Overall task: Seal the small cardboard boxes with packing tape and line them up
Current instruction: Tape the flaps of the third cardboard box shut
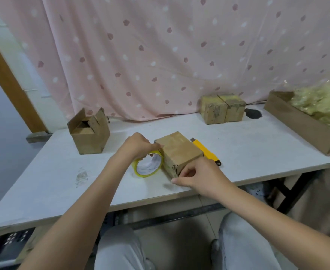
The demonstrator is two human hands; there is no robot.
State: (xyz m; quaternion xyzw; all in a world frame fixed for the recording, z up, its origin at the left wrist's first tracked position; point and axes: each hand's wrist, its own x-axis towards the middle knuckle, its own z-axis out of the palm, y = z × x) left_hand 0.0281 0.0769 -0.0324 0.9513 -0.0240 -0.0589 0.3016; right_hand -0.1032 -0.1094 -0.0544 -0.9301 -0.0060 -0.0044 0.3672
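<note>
Nearest the counter's (43, 191) front edge, the right hand (197, 177) has its fingers (186, 173) curled against the near end of the closed box (177, 152), seemingly pinching or pressing tape down there; whether a strip actually lies under them is too small to tell. Just left of the box and touching its side, the tape roll (147, 164) stands on edge, and the left hand (138, 146) grips it from above, fingers wrapped over the rim and reaching to the box's top corner. I judge the box light and fairly stiff, though its flaps will give under hard pressure, so holding it by the corners and edges suits best. The tape film looks thin, sticky and prone to folding on itself. Right beside the box, on its far right, lies a yellow utility knife (206, 152). Farther back on the left stands an open box (89, 133), flaps up, unsealed. At the back right, two sealed boxes (223, 109) sit touching, side by side.
</note>
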